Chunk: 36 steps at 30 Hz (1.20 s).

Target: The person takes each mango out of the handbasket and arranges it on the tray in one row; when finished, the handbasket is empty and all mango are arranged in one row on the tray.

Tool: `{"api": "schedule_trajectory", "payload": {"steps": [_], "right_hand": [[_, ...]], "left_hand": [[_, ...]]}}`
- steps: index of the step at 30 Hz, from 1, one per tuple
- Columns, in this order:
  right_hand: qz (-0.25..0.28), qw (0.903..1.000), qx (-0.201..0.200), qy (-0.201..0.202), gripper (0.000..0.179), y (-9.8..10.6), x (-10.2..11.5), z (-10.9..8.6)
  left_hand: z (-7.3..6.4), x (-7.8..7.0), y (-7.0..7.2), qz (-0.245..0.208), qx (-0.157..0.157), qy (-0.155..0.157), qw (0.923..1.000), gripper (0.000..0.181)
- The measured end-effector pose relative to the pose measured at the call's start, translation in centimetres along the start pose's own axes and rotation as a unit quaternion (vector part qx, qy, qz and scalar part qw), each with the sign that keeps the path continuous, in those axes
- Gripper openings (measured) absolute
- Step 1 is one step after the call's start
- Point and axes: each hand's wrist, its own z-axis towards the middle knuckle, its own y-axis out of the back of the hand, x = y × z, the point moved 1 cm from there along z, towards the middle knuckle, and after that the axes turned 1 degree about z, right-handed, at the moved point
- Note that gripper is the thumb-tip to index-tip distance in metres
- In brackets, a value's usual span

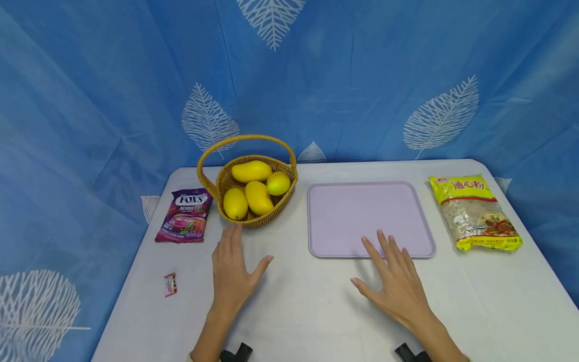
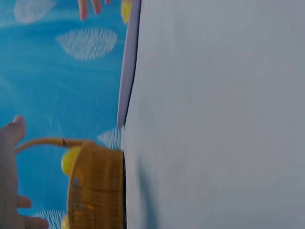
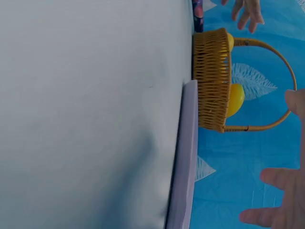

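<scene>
My left hand [image 1: 231, 274] hovers over the white table with fingers extended and thumb spread, holding nothing. Its fingertips are nearest to a woven basket [image 1: 284, 202] with a tall arched handle, filled with several yellow fruits [image 1: 259, 198] like mangoes and lemons. Toward the right, my right hand [image 1: 395, 284] is also spread and holds nothing; its fingertips overlap the front edge of a pale purple tray [image 1: 362, 216] in the head view. Both wrist views show the hands raised above the tabletop, with the basket [image 2: 97, 186] beyond the left one and the tray [image 3: 185, 157] beyond the right.
A purple Fox's candy bag [image 1: 185, 216] lies left of the basket, with a small wrapped candy [image 1: 170, 284] in front of it. At the right edge lies a yellow and clear pasta bag [image 1: 475, 212]. Behind the table [image 1: 312, 311] hangs a blue leaf-patterned cloth [image 1: 353, 85].
</scene>
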Motion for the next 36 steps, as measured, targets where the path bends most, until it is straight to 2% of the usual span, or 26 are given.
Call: {"api": "schedule_trajectory", "payload": {"steps": [3,6,9,13,16,18,22,26,30,31,34,36], "right_hand": [[0.022,0.9991,-0.024,0.027,0.082,-0.3,0.5,1.6],[0.046,0.9969,-0.037,0.053,0.079,-0.8,0.9,3.2],[0.071,0.9947,-0.033,0.067,0.076,-1.0,1.4,4.8],[0.111,0.9914,-0.01,0.069,0.078,-1.3,2.3,7.0],[0.145,0.9871,0.008,0.068,0.077,-1.4,3.3,8.6],[0.163,0.984,0.016,0.071,0.075,-1.6,4.0,9.8],[0.186,0.9789,0.018,0.082,0.07,-2.1,5.1,12.2],[0.215,0.9719,0.024,0.092,0.066,-2.8,6.3,14.6],[0.25,0.9624,0.022,0.105,0.063,-3.8,7.3,17.0],[0.253,0.9612,0.02,0.108,0.062,-4.0,7.5,17.5],[0.256,0.9595,0.013,0.116,0.06,-4.7,8.1,18.9],[0.253,0.9604,0.013,0.116,0.059,-5.1,8.4,19.7]], "left_hand": [[1.1,1.2,-0.2,-0.042,-0.01,0.054,0.9976,0.101],[2.2,2.3,-0.5,-0.07,0.003,0.114,0.991,0.108],[3.1,2.9,-1.3,-0.116,0.013,0.156,0.9809,0.112],[3.9,3.5,-2.8,-0.193,0.012,0.191,0.9624,0.115],[4.1,3.6,-3.8,-0.239,0.002,0.207,0.9487,0.116],[4.1,3.7,-4.4,-0.258,-0.008,0.212,0.9425,0.116],[4.1,4.0,-5.1,-0.273,-0.029,0.216,0.9369,0.116],[4.1,4.3,-5.4,-0.289,-0.034,0.22,0.9312,0.115],[4.0,4.4,-5.6,-0.299,-0.04,0.209,0.93,0.109],[4.1,4.2,-5.4,-0.305,-0.043,0.205,0.9289,0.107],[4.0,4.5,-5.9,-0.317,-0.049,0.201,0.9258,0.102],[4.1,4.6,-6.1,-0.331,-0.05,0.203,0.9203,0.101]]}}
